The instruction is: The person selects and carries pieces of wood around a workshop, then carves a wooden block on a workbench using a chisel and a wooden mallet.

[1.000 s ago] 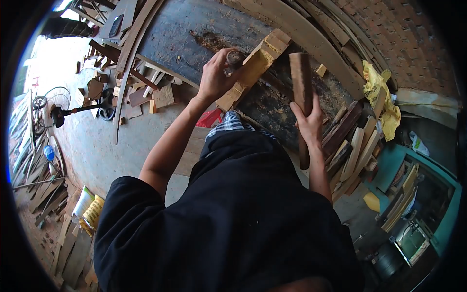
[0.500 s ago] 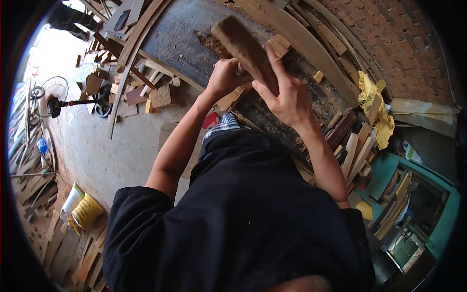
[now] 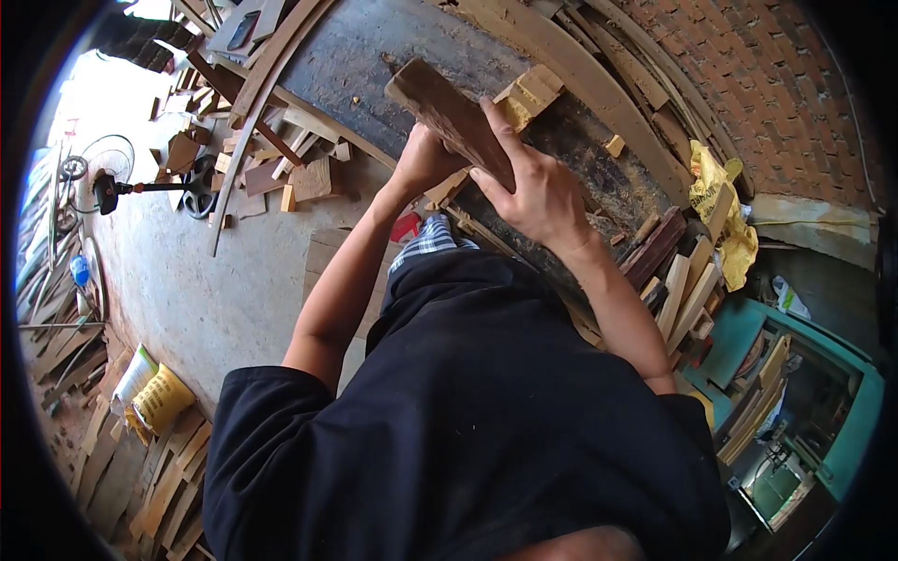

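A thick, rough brown piece of wood (image 3: 454, 112) slants over the dark workbench (image 3: 351, 61). My right hand (image 3: 544, 198) grips its near end, with the forefinger stretched along one side and the thumb on the other. Just under the wood's left edge, my left hand (image 3: 426, 161) is closed; the wood covers its fingers, so what it holds is hidden. A pale notched wood block (image 3: 528, 96) lies on the bench beyond my right hand. Sawdust and chips are scattered around it, with a small offcut (image 3: 615, 146) to the right.
A long curved plank (image 3: 580, 98) runs along the bench's far side, by a brick wall (image 3: 748, 84). Offcuts (image 3: 313, 178) lie on the floor at left. Timber strips (image 3: 687, 290) and a green machine frame (image 3: 847, 374) stand at right. Another person's legs (image 3: 140, 42) show at upper left.
The piece of wood has come down lower over my left hand, hiding more of its fingers. My right hand has shifted slightly left, and more of the notched block shows.
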{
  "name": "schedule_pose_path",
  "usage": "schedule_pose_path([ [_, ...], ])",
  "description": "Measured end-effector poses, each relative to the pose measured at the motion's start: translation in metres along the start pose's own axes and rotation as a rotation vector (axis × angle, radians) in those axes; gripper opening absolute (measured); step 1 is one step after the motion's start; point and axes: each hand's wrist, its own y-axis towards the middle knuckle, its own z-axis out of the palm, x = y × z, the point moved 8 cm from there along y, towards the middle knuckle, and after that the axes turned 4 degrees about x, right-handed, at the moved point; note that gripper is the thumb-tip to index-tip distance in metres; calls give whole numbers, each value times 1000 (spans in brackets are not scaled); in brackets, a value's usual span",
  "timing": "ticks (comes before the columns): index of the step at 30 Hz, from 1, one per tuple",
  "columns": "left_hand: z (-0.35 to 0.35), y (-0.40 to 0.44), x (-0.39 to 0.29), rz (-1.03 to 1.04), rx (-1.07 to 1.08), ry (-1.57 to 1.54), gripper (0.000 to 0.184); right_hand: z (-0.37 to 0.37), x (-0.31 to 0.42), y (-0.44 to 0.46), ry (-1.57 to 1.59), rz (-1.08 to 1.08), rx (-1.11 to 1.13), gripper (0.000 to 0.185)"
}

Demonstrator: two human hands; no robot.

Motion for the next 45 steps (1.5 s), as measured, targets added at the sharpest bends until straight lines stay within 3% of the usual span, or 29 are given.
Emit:
schedule_pose_path([
  [2, -9, -4, -1, -9, -38, -19, 24, 2, -13, 2, 136, 132, 145, 78],
  [4, -7, -14, 26, -296, 99, -67, 20, -2, -27, -2, 311, 155, 22, 78],
  [6, -16, -20, 39, -377, 74, -124, 12, -10, -43, -10, 403, 218, -80, 76],
  [9, -36, -25, 39, -414, -123, -312, 13, -17, -66, -25, 435, 300, -119, 75],
  [14, -33, -8, 29, -371, -66, -373, 13, -7, -84, -49, 449, 356, -146, 73],
  [17, -12, -1, 29, -324, 89, -189, 14, -2, -88, -53, 486, 400, -122, 73],
  [20, -1, 1, 22, -314, 201, -5, 11, -13, -74, -48, 455, 350, -129, 74],
  [23, 4, 6, 17, -317, 171, -10, 15, -42, -38, -35, 525, 305, -153, 75],
  [26, 12, 11, 6, -264, 168, 44, 17, -79, 11, -22, 386, -108, -420, 77],
  [28, 21, 11, 9, -172, 173, 148, 20, -61, 13, -18, 326, -183, -415, 79],
  [30, 23, 10, 3, -64, 105, 27, 27, -10, -9, -11, 7, 59, 34, 82],
  [31, 34, 11, 9, -101, 248, 139, 33, -12, -6, -13, -9, 19, 28, 82],
  [33, 31, 12, 10, -79, 175, 51, 34, -16, 5, -9, -27, -47, 33, 83],
  [34, 27, 11, -3, -65, 123, -47, 35, -31, 14, -12, 110, -39, -98, 78],
  [35, 26, 12, -5, -200, 139, -39, 33, -45, 16, -14, 241, -34, -233, 74],
  [38, 25, 10, -1, -129, 132, 39, 32, -29, 7, -14, 128, -61, -257, 82],
  [39, 23, 10, 1, -67, 82, 62, 30, -5, -10, -12, 41, 42, -56, 81],
  [40, 23, 12, 2, -65, 85, 64, 30, -8, -12, -11, 42, 43, -60, 81],
  [42, 23, 10, 0, -26, 59, 59, 28, -22, -4, -9, 86, -37, -115, 81],
  [45, 26, 5, 14, -129, 145, 42, 31, -38, 9, -11, 187, -88, -282, 81],
])
